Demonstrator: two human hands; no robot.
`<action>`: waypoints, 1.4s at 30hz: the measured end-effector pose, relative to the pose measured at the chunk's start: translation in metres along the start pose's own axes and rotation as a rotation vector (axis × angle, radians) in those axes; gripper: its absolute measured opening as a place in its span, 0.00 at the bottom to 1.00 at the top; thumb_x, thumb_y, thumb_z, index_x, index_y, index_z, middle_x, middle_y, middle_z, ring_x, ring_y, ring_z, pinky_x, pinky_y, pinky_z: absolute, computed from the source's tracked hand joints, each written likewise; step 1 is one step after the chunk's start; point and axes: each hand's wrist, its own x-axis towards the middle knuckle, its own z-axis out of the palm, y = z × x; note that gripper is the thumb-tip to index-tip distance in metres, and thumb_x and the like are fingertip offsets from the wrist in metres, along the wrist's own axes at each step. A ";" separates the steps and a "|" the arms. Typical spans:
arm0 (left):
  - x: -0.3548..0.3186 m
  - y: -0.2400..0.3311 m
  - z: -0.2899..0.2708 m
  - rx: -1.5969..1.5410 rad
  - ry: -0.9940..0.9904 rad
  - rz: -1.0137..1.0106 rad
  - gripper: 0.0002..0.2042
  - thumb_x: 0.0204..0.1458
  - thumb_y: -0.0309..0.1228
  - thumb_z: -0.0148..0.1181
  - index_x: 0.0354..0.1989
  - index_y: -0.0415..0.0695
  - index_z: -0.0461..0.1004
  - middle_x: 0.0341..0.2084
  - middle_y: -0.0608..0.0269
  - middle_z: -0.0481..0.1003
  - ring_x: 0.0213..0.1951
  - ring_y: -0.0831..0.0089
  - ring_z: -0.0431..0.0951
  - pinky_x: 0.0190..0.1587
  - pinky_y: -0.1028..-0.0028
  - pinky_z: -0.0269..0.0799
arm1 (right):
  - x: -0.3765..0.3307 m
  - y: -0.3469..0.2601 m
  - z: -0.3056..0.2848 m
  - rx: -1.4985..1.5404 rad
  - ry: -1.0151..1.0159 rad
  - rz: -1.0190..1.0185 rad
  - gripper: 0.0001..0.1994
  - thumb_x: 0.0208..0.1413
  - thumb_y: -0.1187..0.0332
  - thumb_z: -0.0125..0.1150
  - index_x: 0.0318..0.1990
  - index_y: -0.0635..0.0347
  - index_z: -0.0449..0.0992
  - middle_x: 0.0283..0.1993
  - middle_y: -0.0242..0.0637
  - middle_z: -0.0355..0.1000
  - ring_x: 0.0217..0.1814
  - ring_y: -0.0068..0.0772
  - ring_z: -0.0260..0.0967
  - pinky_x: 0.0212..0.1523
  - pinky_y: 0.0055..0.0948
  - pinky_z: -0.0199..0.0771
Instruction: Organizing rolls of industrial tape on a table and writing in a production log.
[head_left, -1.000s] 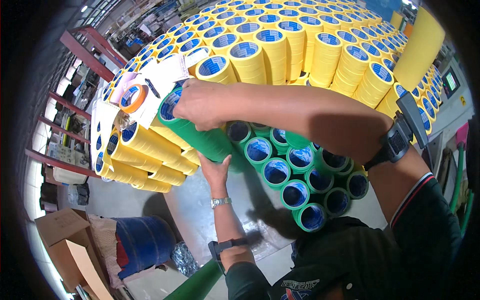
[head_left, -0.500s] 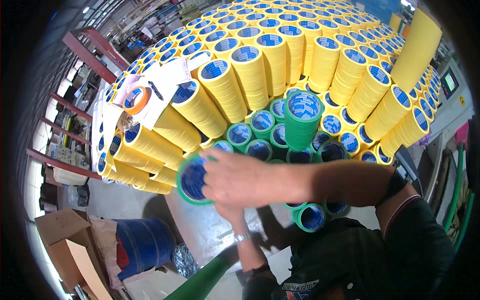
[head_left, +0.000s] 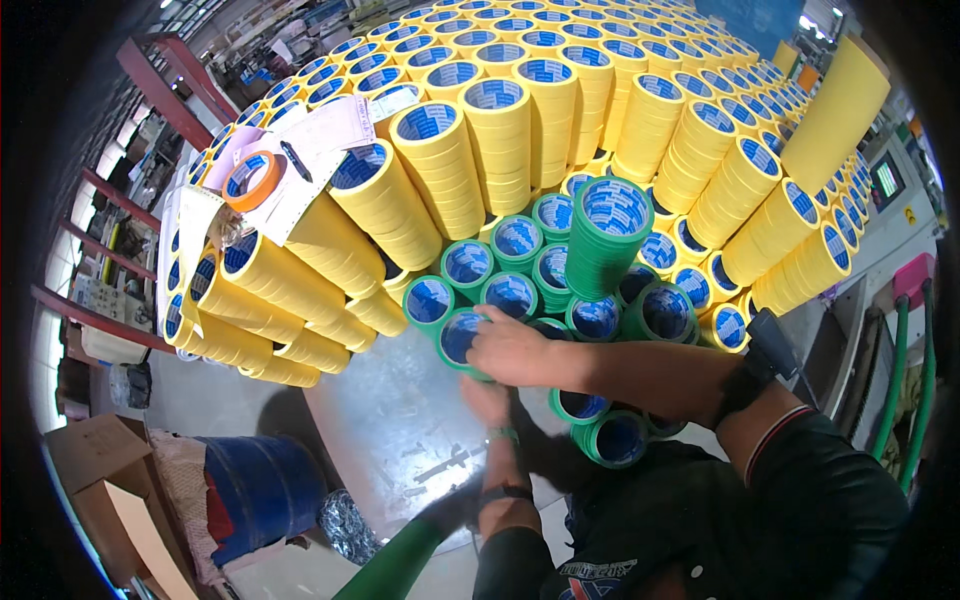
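A green tape roll (head_left: 459, 338) with a blue core stands at the near left edge of a cluster of green rolls. My right hand (head_left: 508, 348) reaches across from the right and grips its near right rim, fingers closed over the edge. My left hand (head_left: 486, 400) is just below it, at the roll's near side; its fingers are blurred and partly hidden. Beside the held roll stand more green rolls (head_left: 508, 295). One tall green stack (head_left: 606, 250) rises above the others.
Tall yellow tape stacks (head_left: 440, 170) fill the table's far side. Papers, a pen and an orange tape roll (head_left: 251, 180) lie on top at left. The metal tabletop (head_left: 390, 400) shows near me. A blue drum (head_left: 265, 490) and cardboard box (head_left: 100, 470) stand lower left. A green tube (head_left: 395, 560) lies below.
Both hands have moved right with the green roll, from the open tabletop to beside the other green rolls. The view has shifted slightly.
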 end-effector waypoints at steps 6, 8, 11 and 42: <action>0.023 -0.005 -0.012 -0.323 -0.080 0.047 0.36 0.38 0.39 0.75 0.57 0.38 0.67 0.48 0.42 0.74 0.52 0.46 0.74 0.53 0.57 0.69 | 0.019 0.003 0.002 -0.041 -0.065 0.051 0.03 0.44 0.68 0.61 0.28 0.53 0.79 0.31 0.35 0.78 0.46 0.37 0.74 0.70 0.48 0.50; 0.026 0.005 -0.023 -0.320 -0.013 0.068 0.42 0.37 0.39 0.76 0.61 0.37 0.62 0.53 0.43 0.71 0.55 0.48 0.72 0.56 0.58 0.66 | 0.016 0.007 0.003 -0.031 -0.050 0.014 0.04 0.42 0.68 0.62 0.29 0.53 0.79 0.30 0.35 0.77 0.45 0.38 0.74 0.70 0.48 0.50; 0.034 0.054 -0.043 -0.367 0.068 0.115 0.50 0.35 0.38 0.77 0.67 0.35 0.54 0.59 0.44 0.66 0.60 0.52 0.67 0.62 0.59 0.62 | 0.011 0.015 0.012 0.003 0.005 0.039 0.05 0.41 0.69 0.63 0.29 0.53 0.78 0.30 0.35 0.77 0.44 0.38 0.74 0.70 0.48 0.51; -0.157 -0.013 -0.088 -0.154 0.071 -0.195 0.31 0.47 0.19 0.65 0.63 0.34 0.62 0.55 0.45 0.71 0.55 0.57 0.74 0.58 0.63 0.68 | -0.222 0.051 -0.200 -0.008 0.028 0.338 0.10 0.46 0.60 0.66 0.30 0.56 0.75 0.31 0.36 0.72 0.42 0.40 0.71 0.67 0.50 0.57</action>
